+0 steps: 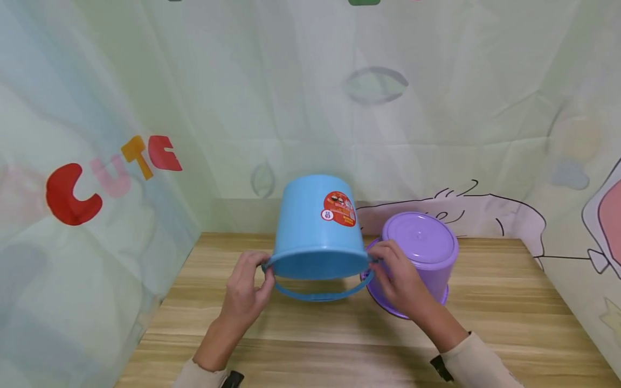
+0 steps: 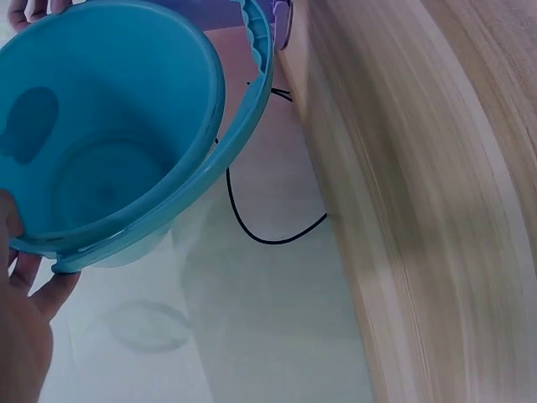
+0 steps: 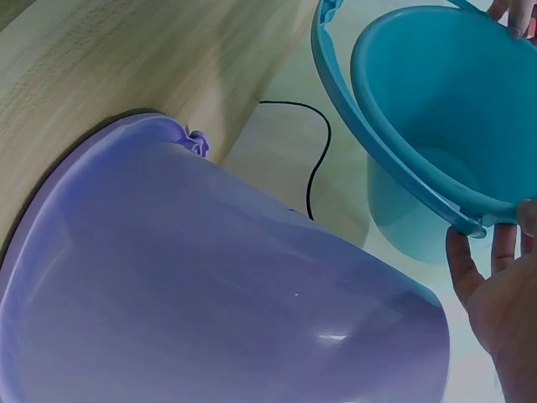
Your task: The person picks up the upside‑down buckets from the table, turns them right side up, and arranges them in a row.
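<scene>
A blue bucket (image 1: 310, 215) with a red round sticker (image 1: 339, 209) is held tilted above the table, its mouth facing down and toward me. My left hand (image 1: 245, 285) pinches the rim at the left handle joint. On the opposite side my right hand (image 1: 400, 277) grips the rim at the right joint. The bucket's handle (image 1: 322, 296) hangs loose below the mouth. Both wrist views look into the bucket's bare inside (image 2: 117, 126). To the right, a purple bucket (image 1: 421, 240) stands upside down on the table, partly behind my right hand and forearm.
The wooden table (image 1: 310, 345) ends against a printed cloth backdrop (image 1: 291, 108), which also rises at both sides. Coloured letters mark the left cloth. A thin black line (image 3: 323, 138) shows on the cloth beyond the table edge.
</scene>
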A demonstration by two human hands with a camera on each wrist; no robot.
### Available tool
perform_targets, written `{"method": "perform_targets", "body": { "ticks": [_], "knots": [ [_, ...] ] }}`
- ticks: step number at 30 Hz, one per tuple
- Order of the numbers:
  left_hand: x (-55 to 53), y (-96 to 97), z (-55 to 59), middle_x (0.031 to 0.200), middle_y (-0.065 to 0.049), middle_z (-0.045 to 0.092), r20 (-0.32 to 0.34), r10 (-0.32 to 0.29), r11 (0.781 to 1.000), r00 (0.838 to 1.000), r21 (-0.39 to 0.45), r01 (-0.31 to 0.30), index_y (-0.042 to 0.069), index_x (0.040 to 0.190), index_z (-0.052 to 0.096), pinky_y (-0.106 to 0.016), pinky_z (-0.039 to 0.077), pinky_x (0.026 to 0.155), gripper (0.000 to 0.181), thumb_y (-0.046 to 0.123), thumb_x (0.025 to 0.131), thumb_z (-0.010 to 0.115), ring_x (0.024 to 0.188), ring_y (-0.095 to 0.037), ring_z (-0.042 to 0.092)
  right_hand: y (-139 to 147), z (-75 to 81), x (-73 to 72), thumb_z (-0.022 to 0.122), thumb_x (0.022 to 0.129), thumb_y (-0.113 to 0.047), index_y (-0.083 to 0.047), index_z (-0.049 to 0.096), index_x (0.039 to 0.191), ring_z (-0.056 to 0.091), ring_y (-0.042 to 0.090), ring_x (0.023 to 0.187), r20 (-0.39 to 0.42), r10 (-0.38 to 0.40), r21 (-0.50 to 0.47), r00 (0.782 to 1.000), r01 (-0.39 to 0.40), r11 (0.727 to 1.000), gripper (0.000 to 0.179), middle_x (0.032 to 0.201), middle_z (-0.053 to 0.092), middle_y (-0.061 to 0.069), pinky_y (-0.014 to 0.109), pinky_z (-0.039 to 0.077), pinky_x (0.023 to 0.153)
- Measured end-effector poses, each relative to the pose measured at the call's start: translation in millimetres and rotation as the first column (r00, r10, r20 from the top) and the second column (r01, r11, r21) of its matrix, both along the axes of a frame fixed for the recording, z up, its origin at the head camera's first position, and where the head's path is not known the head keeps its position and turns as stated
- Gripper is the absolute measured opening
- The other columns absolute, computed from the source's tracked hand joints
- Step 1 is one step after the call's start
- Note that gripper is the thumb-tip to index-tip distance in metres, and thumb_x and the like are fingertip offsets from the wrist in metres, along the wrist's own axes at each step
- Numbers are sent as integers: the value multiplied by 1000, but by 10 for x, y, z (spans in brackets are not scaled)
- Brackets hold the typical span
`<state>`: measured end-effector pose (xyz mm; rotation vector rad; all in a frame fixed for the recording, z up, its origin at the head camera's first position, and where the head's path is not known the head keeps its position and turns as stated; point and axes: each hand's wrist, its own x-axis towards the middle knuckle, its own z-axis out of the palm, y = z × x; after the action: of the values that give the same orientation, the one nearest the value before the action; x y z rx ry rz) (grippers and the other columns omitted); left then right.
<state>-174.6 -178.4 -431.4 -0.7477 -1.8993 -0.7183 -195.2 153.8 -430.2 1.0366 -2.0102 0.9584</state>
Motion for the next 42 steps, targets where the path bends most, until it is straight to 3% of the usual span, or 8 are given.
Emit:
{"method": "perform_targets", "body": {
  "ticks": [5, 15, 20, 28, 37, 42],
  "knots": [
    [12, -6, 19, 99, -16, 65, 14, -30, 1000, 999, 2, 30, -9, 107, 63, -23, 59, 88, 20, 2, 90, 61, 89, -24, 67, -3, 22, 14, 67, 84, 18, 3, 62, 114, 61, 25, 103, 23, 5, -20, 1000, -4, 1000, 34, 110, 61, 13, 16, 47, 99],
    [36, -3, 48, 101, -18, 66, 11, -87, 996, 996, 27, 86, -11, 113, 65, -23, 60, 87, 27, 14, 104, 58, 88, -25, 68, -15, 24, 50, 65, 85, 18, 5, 60, 118, 58, 22, 99, 35, 12, -28, 999, -11, 1000, 37, 111, 60, 14, 18, 49, 90],
    [50, 9, 66, 102, -19, 66, 11, -71, 997, 997, 39, 71, -11, 120, 66, -23, 60, 86, 32, 16, 105, 59, 88, -26, 69, -35, 38, 53, 63, 86, 19, 5, 60, 123, 58, 23, 100, 43, 9, -43, 999, -7, 999, 40, 113, 59, 15, 17, 50, 89],
    [60, 20, 92, 105, -18, 66, 16, -31, 999, 999, 20, 31, -4, 130, 66, -21, 59, 85, 33, 18, 106, 59, 89, -25, 70, -63, 71, 97, 64, 88, 19, 1, 60, 135, 58, 23, 99, 98, -70, -58, 993, 76, 995, 51, 115, 60, 15, 17, 50, 87],
    [23, 43, 138, 105, -18, 68, 2, -45, 998, 999, 45, 45, -3, 129, 68, -22, 61, 80, 35, 22, 106, 59, 87, -24, 70, -59, 96, 101, 63, 91, 17, -7, 62, 139, 58, 19, 95, 94, -118, -47, 989, 123, 991, 54, 115, 59, 13, 19, 51, 80],
    [1, 56, 161, 104, -19, 69, -11, -42, 997, 999, 65, 43, -3, 128, 70, -16, 58, 83, 33, 20, 105, 60, 86, -24, 69, -58, 126, 87, 64, 91, 16, -7, 62, 140, 58, 20, 96, 92, -112, -52, 990, 117, 992, 54, 115, 60, 13, 18, 50, 79]
  ]
}}
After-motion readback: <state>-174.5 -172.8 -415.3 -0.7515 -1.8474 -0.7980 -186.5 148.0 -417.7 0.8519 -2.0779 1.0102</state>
